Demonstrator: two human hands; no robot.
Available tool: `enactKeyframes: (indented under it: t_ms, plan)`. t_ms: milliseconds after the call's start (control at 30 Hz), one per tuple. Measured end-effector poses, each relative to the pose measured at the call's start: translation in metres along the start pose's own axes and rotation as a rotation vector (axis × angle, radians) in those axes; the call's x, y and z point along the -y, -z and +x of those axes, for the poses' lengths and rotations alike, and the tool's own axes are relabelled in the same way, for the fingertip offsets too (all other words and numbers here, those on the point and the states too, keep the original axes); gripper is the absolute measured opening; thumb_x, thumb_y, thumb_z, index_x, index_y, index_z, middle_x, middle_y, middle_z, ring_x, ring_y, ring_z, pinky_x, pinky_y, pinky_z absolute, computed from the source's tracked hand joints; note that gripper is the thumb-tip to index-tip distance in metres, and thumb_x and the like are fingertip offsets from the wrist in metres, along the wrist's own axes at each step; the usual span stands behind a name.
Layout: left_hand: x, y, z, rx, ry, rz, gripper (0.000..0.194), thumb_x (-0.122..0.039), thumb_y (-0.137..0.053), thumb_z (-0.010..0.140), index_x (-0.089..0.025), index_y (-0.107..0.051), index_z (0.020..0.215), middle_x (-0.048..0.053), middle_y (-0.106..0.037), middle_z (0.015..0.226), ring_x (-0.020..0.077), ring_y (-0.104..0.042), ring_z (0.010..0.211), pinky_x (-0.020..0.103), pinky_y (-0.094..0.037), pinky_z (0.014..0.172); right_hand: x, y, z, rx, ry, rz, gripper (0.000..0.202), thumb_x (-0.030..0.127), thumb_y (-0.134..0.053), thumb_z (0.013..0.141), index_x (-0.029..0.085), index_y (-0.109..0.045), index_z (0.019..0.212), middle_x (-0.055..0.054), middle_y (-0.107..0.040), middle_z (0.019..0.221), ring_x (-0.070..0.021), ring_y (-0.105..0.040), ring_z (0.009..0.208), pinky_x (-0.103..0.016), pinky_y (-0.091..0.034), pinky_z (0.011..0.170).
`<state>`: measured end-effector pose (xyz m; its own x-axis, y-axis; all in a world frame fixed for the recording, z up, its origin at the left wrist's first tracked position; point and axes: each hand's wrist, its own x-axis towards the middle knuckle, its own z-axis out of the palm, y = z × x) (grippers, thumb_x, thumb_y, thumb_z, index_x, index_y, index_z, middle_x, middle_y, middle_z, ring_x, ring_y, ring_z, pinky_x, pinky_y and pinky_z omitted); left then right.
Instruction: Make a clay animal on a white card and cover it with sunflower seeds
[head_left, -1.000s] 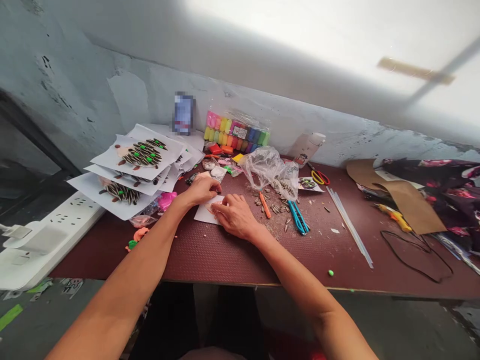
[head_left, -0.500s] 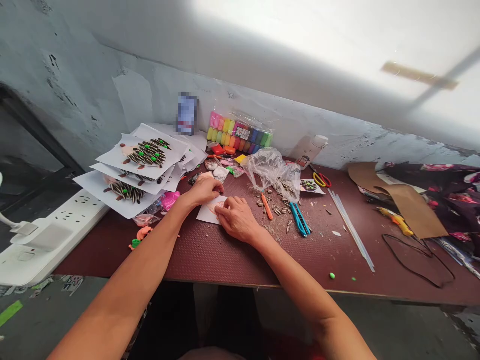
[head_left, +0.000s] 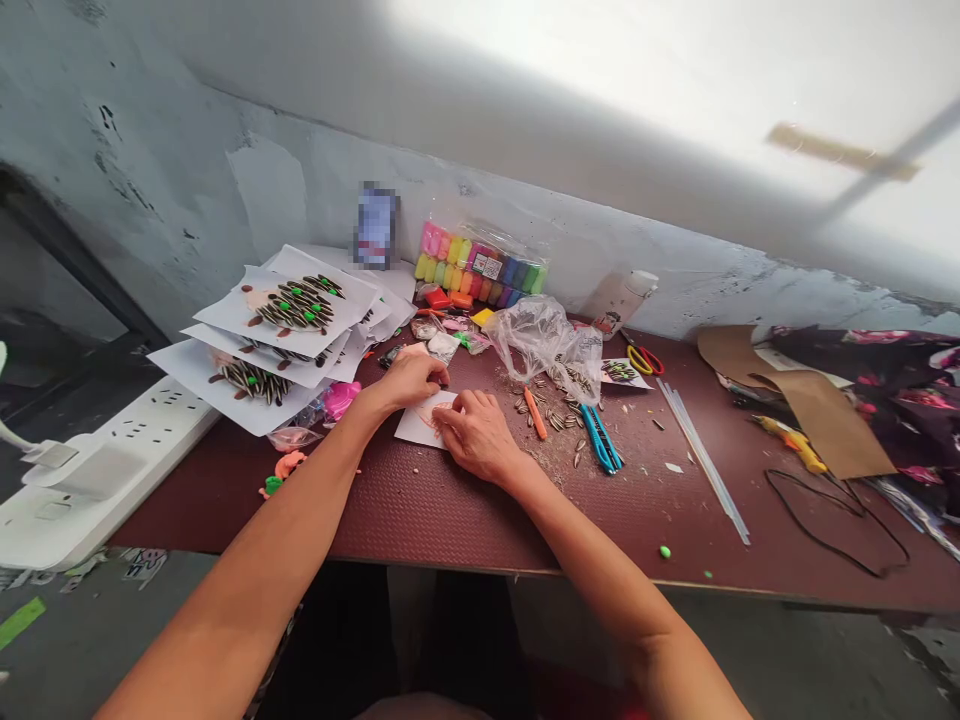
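Note:
A small white sheet of paper [head_left: 411,428] with thin orange-peach markings or clay lies on the maroon table. Over its upper left edge my left hand [head_left: 414,378] is closed, fingers bent downward and thumb near the edge. My right hand [head_left: 480,435] rests on the right part of the sheet, its fingers curled and their tips together on the peach area. What those fingertips hold, if anything, is hidden. Just right of it lie an orange clay tool [head_left: 535,413], a blue utility knife [head_left: 600,440] and scattered sunflower seeds [head_left: 553,417].
Left stands a stack of white sheets [head_left: 217,385] bearing seed-and-clay hedgehogs, beside a white power strip [head_left: 67,500]. Behind are coloured clay packs [head_left: 480,265] and a clear plastic bag [head_left: 525,335]. Rightward lie scissors [head_left: 645,360], glue sticks [head_left: 705,460] and a yellow glue gun [head_left: 795,442].
My right hand has shifted very slightly on the sheet, showing a little more of the peach area. The left hand stays in place.

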<state>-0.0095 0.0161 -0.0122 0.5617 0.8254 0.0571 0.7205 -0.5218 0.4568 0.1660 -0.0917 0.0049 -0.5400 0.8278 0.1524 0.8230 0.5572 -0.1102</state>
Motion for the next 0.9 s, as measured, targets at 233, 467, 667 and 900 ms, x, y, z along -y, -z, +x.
enactKeyframes:
  t_ms: [233,467,667,900]
  plan:
    - [0.000,0.000,0.001,-0.006,0.009,0.024,0.028,-0.017,-0.059,0.077,-0.020,-0.079,0.096,0.005,-0.078,0.094,0.0225,-0.065,0.093,0.031,-0.046,0.087,0.005,-0.001,-0.001,-0.039,0.021,0.037,0.026,0.030,-0.052,0.100,0.025,-0.071,0.118,-0.009,-0.060,0.106,-0.0217,-0.047,0.096,-0.035,-0.029,0.084]
    - [-0.003,0.001,0.000,-0.011,0.024,0.048,0.030,-0.016,-0.059,0.077,-0.020,-0.080,0.098,0.005,-0.078,0.093,0.0242,-0.064,0.096,0.034,-0.044,0.090,0.012,-0.003,0.002,-0.019,0.047,0.026,0.026,0.029,-0.050,0.100,0.022,-0.071,0.113,-0.009,-0.059,0.103,-0.0222,-0.045,0.093,-0.035,-0.030,0.083]
    - [-0.003,0.001,0.001,-0.030,0.009,0.045,0.029,-0.015,-0.059,0.076,-0.021,-0.081,0.095,0.005,-0.078,0.092,0.0229,-0.063,0.093,0.032,-0.045,0.088,0.016,-0.005,0.001,-0.027,0.088,0.024,0.021,0.026,-0.053,0.097,0.020,-0.070,0.108,-0.009,-0.059,0.102,-0.0227,-0.045,0.094,-0.036,-0.031,0.085]
    - [0.000,-0.001,0.001,-0.041,-0.004,0.035,0.026,-0.017,-0.060,0.076,-0.021,-0.080,0.092,0.005,-0.078,0.090,0.0225,-0.064,0.092,0.032,-0.045,0.089,0.014,-0.008,-0.001,-0.092,0.040,0.070,0.026,0.025,-0.050,0.099,0.022,-0.070,0.116,-0.009,-0.060,0.104,-0.0222,-0.046,0.094,-0.036,-0.032,0.086]
